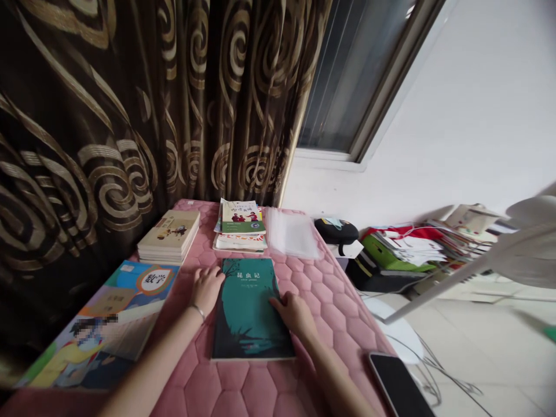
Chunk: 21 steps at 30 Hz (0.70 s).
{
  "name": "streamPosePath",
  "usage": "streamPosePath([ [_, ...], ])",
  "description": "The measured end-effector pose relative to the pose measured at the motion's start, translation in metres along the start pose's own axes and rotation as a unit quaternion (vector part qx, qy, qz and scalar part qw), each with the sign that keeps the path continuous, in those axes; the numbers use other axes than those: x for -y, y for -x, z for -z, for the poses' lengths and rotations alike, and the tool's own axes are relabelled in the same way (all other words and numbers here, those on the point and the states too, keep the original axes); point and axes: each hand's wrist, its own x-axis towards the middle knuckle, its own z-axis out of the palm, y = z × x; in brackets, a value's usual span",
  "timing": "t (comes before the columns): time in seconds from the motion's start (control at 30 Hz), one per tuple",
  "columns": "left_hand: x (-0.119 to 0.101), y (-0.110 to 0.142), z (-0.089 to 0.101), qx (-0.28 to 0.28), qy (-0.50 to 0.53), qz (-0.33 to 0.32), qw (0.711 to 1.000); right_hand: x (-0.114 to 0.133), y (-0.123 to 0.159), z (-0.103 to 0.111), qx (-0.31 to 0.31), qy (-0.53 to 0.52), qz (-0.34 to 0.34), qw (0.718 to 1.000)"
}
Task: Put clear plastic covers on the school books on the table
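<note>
Two bare hands rest on a teal paperback of 昆虫记 [245, 307] in the view I am monitoring from the head camera. The book lies flat near the middle of a pink quilted pad [230, 394]. The left hand [207, 289], with a thin bangle [198, 312] at the wrist, sits palm down at the book's upper left edge, its slightly curled fingers [219, 277] meeting the cover. The right hand [293, 315] lies on the lower right of the cover. I see neither hand clenched or grasping: both are open, simply touching the book.

To the left, a large 数学 textbook [99, 324] lies just beside the left forearm, and a stack of cream paperbacks [169, 234] sits beyond it. At the far end of the pad are a pile of books topped by a green-covered volume [240, 223] and a sheaf of clear plastic sleeves [291, 231]. A black pouch [336, 230] sits just past the far corner. A black smartphone [397, 385] lies at the pad's lower right edge.

A brown-and-gold swirl-patterned curtain [87, 116] hangs behind the pad, beside a window [347, 75]. Over the tiled floor [478, 341] at right, papers and a green folder [412, 249] are heaped near a blurred white electric fan [530, 249].
</note>
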Motion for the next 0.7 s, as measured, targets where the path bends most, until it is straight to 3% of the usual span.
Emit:
streamPosePath([
  [0.13, 0.002, -0.02, -0.003, 0.048, 0.067, 0.054, 0.995, 0.006, 0.0, -0.007, -0.024, -0.022, -0.02, 0.999],
  [0.27, 0.0, -0.022, -0.011, 0.066, 0.077, 0.093, 0.99, 0.009, -0.001, -0.009, -0.036, -0.036, -0.027, 0.998],
  [0.37, -0.016, -0.013, -0.016, 0.066, 0.068, 0.117, 0.989, 0.01, 0.001, -0.009, -0.04, -0.04, -0.034, 0.998],
  [0.47, -0.046, 0.003, -0.02, 0.052, 0.043, 0.131, 0.989, 0.011, 0.003, -0.01, -0.045, -0.036, -0.033, 0.998],
  [0.6, -0.085, 0.025, -0.028, 0.063, 0.033, 0.046, 0.996, 0.011, 0.005, -0.011, -0.056, -0.028, -0.026, 0.998],
  [0.7, -0.096, 0.037, -0.031, 0.074, 0.065, -0.041, 0.994, 0.011, 0.006, -0.011, -0.059, -0.025, -0.014, 0.998],
])
